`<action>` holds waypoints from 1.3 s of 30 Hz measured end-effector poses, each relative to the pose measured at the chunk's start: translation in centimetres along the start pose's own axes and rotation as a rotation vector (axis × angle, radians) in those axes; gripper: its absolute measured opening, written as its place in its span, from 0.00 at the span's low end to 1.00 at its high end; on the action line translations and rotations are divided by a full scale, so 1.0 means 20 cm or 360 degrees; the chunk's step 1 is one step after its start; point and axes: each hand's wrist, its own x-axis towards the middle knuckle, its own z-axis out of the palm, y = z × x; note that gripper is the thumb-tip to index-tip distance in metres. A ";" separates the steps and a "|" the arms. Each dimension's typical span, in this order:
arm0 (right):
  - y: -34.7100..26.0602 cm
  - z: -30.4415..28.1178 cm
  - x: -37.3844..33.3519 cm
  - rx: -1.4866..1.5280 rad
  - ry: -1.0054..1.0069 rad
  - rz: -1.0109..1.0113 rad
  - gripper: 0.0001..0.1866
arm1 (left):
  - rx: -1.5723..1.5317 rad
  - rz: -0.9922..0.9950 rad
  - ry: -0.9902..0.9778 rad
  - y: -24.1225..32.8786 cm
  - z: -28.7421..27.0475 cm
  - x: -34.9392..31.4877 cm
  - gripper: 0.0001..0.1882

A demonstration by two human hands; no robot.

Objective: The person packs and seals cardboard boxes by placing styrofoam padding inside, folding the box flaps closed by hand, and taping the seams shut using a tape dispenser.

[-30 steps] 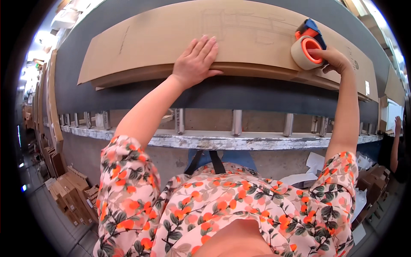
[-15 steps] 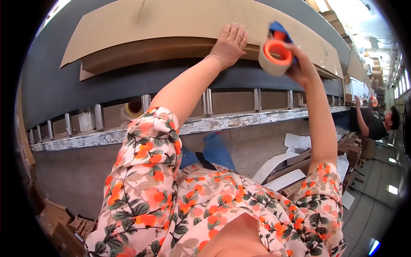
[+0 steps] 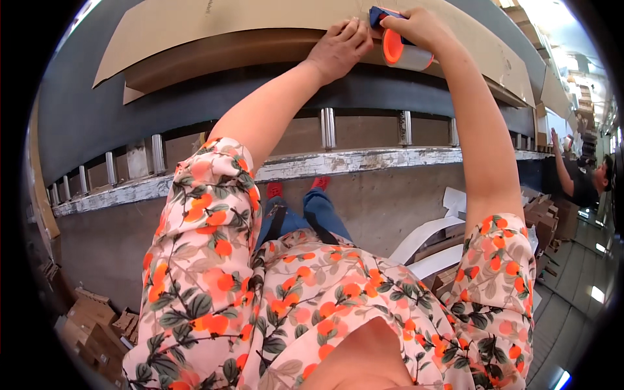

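Right fingers (image 3: 402, 26) clamped a loaded tape dispenser (image 3: 392, 47) at one o'clock. Left fingers (image 3: 356, 35) touched a box (image 3: 273, 14); grip unclear, contents hidden.

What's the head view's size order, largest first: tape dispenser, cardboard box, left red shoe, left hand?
Cardboard box
Tape dispenser and left hand: too alike to rank
Left red shoe

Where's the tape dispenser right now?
Head view, upper right of centre: the tape dispenser is in the right hand, just right of the left hand, at the cardboard box.
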 end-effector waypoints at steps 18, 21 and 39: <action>0.00 0.43 -0.15 0.0019 -0.0132 0.0219 0.30 | 0.0000 0.0004 -0.0151 -0.04 -0.03 -0.09 0.21; 0.15 0.44 -0.07 0.0262 -0.0222 0.0175 0.31 | -0.0148 -0.0072 -0.0426 0.02 -0.01 0.05 0.23; 0.39 0.54 -0.33 0.2705 -0.0102 0.0027 0.21 | -0.0171 -0.0234 -0.0420 0.09 0.00 -0.17 0.42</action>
